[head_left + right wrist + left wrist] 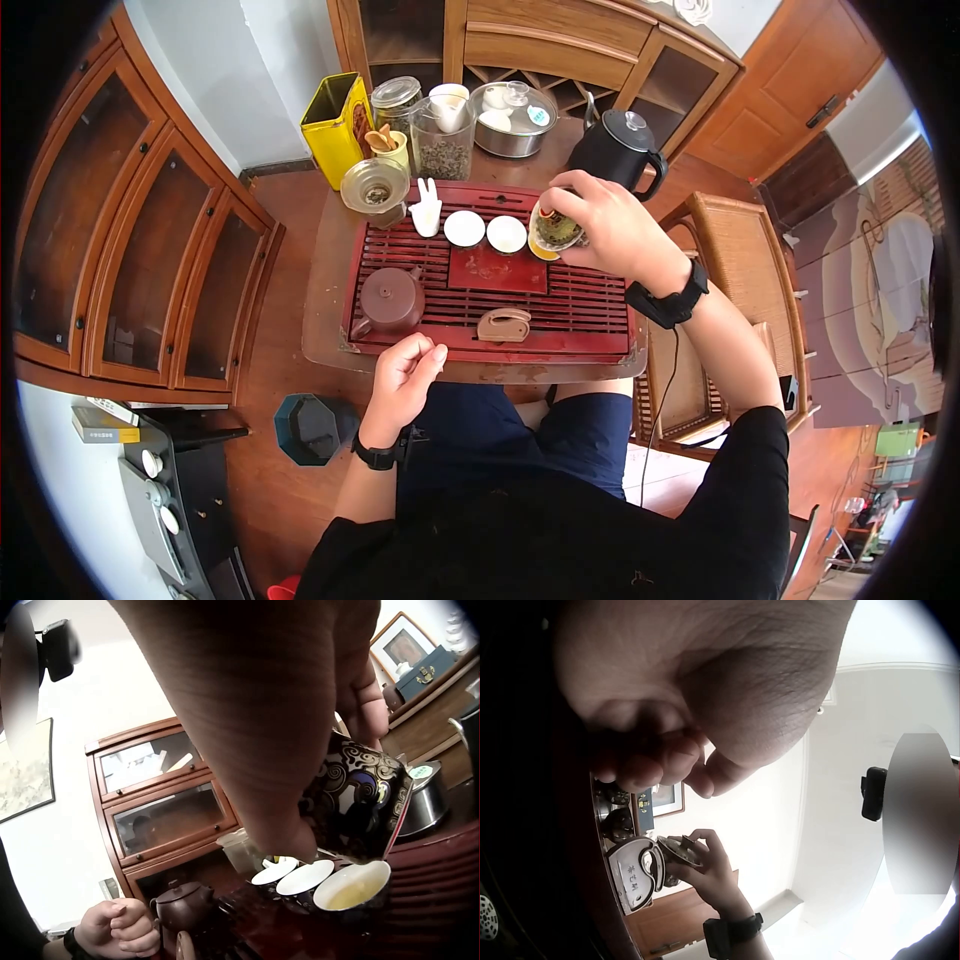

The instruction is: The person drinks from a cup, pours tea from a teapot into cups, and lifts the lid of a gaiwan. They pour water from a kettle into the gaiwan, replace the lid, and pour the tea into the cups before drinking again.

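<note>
Within the curled grip of the right hand (615,228), a tilted patterned bowl (360,796)

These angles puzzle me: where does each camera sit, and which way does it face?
On the head: faces forward and down over the red tray; left hand, right hand, arms and legs show.
On the left wrist: looks past its own close palm toward the right hand.
On the right wrist: looks past its own hand at the patterned bowl; the left hand shows beyond.
Head and right-wrist views share the teapot.
</note>
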`<state>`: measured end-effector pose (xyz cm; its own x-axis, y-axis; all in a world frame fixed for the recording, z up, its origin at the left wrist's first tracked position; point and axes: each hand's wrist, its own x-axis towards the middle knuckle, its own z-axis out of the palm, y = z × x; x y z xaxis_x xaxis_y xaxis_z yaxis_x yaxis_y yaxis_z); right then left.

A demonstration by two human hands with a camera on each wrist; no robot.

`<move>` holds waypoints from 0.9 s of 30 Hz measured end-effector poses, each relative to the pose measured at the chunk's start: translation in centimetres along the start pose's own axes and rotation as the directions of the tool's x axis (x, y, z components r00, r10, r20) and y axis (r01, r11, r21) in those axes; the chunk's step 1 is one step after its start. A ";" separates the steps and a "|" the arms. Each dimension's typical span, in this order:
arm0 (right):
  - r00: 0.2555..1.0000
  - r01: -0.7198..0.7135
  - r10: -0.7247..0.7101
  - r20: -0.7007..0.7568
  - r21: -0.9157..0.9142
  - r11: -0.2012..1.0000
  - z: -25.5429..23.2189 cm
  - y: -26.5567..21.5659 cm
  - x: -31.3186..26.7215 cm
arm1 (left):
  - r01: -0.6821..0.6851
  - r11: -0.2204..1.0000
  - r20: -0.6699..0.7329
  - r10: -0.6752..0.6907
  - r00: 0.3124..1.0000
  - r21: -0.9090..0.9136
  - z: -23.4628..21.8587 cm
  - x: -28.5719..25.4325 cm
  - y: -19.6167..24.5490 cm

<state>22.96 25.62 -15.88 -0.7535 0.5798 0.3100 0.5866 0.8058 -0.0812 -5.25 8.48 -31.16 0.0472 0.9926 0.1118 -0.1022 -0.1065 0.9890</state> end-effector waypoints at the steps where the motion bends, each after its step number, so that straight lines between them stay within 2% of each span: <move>1: 1.000 0.020 -0.020 0.007 -0.003 1.000 0.2 0.0 0.3 | 0.000 1.000 -0.001 0.000 1.000 0.000 0.0 0.0 0.0; 6: 0.997 0.079 -0.078 0.027 -0.038 0.996 1.5 0.3 1.4 | 0.031 0.999 0.036 -0.032 0.999 0.028 -0.4 -0.1 0.1; 14: 0.983 0.165 -0.153 0.103 -0.123 0.979 2.1 -0.1 3.1 | 0.012 1.000 0.033 -0.012 0.999 0.008 -0.1 0.0 0.7; 27: 0.965 0.212 -0.174 0.194 -0.198 0.957 1.8 -0.8 4.7 | -0.008 1.000 0.045 0.009 0.999 -0.007 -0.2 0.0 0.8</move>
<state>18.39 27.88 -16.05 -0.8872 0.4428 0.1299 0.4601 0.8702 0.1761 -5.53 8.45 -30.35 0.0907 0.9881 0.1245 -0.1096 -0.1143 0.9874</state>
